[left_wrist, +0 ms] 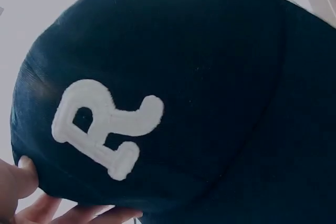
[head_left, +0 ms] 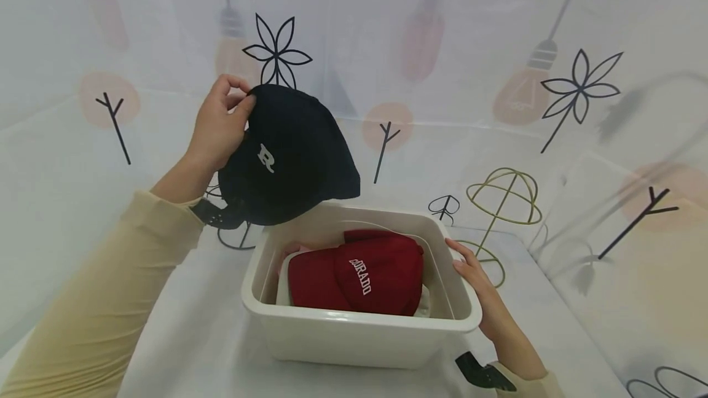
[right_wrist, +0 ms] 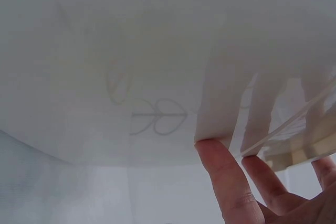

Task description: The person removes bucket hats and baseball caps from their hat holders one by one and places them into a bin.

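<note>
My left hand [head_left: 221,120] pinches the top of a black cap [head_left: 287,155] with a white letter R and holds it in the air above the back left of a white plastic bin [head_left: 354,324]. The left wrist view is filled by the black cap [left_wrist: 184,87], with my fingertips [left_wrist: 21,179] at its lower edge. Inside the bin lies a red cap [head_left: 359,272] with white lettering. My right hand [head_left: 478,290] rests on the bin's right rim, and its straight fingers [right_wrist: 226,182] press against the bin's white wall [right_wrist: 131,66].
The bin stands on a table covered with a white printed cloth [head_left: 182,336]. A greenish wire hat stand [head_left: 500,214] stands behind the bin at the right. Behind the black cap a dark wire stand [head_left: 235,235] shows in part. Printed sheeting [head_left: 442,48] closes off the back.
</note>
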`<state>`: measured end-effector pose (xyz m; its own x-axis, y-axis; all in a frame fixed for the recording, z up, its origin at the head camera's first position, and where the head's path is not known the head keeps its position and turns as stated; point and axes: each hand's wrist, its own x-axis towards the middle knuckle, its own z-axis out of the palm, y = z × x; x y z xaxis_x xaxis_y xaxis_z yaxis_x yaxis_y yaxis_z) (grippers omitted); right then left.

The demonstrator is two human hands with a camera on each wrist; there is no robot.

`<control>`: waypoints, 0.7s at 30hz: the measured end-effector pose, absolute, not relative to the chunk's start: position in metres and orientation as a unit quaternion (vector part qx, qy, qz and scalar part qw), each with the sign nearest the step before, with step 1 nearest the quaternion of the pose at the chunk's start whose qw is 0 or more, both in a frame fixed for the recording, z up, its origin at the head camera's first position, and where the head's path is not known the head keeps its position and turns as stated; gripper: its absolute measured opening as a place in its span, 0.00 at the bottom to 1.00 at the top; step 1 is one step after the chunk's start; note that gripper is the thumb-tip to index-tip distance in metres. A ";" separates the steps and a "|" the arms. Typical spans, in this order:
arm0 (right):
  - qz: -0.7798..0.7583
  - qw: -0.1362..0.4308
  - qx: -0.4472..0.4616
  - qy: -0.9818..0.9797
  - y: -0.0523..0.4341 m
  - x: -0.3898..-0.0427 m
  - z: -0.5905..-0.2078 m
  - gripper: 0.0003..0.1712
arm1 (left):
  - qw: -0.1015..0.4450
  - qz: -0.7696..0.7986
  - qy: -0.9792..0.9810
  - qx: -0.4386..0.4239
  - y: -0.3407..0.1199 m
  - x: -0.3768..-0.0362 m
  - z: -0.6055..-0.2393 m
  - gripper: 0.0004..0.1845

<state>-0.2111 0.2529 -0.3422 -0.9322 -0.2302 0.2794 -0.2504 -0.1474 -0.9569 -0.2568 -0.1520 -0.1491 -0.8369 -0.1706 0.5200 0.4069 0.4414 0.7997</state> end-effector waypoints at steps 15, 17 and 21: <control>0.718 0.012 0.156 -0.678 0.252 -0.210 -0.340 0.20 | 0.149 -0.571 -0.788 -0.177 -0.115 -0.244 -0.160 0.06; 0.717 0.012 0.151 -0.681 0.252 -0.210 -0.340 0.20 | 0.133 -0.562 -0.795 -0.185 -0.110 -0.243 -0.163 0.07; 0.715 0.010 0.145 -0.684 0.252 -0.210 -0.340 0.20 | 0.109 -0.545 -0.805 -0.208 -0.103 -0.240 -0.171 0.07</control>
